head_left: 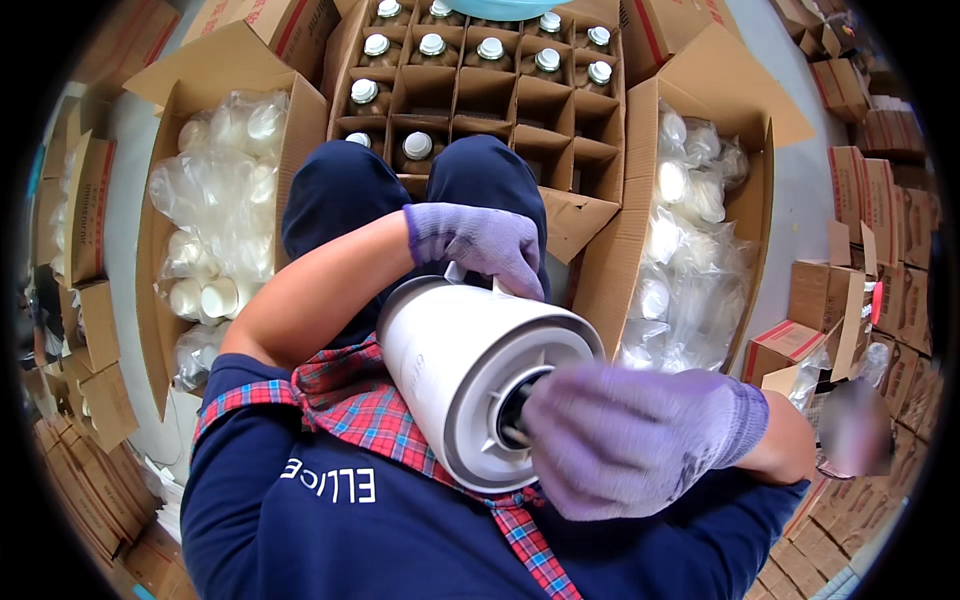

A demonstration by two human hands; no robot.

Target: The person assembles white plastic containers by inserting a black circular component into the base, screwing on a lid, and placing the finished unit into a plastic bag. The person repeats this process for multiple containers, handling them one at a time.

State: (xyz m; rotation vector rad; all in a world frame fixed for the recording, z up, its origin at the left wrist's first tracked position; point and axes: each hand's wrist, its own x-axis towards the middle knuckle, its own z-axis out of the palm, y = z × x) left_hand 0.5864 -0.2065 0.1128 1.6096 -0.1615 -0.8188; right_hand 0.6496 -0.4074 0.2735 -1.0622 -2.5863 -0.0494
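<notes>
A white cylindrical jug (430,345) lies tilted across my lap, its round ringed base (478,405) turned to the right. My left hand (485,240), in a purple glove, is closed around the jug's handle on the far side. My right hand (630,435), also gloved, is blurred by motion at the dark round opening in the base. Its fingers are curled together at that opening; what they grip there is hidden and smeared. Beyond my knees stands a divided carton (570,205) holding several bottles (490,52) with white caps, some of its compartments vacant.
Open cartons of bagged white parts stand to the left (145,270) and right (600,270) of my legs. A light blue rounded thing (500,8) shows at the top edge. Stacked brown cartons (900,310) line the far right, and more cartons (95,205) the left.
</notes>
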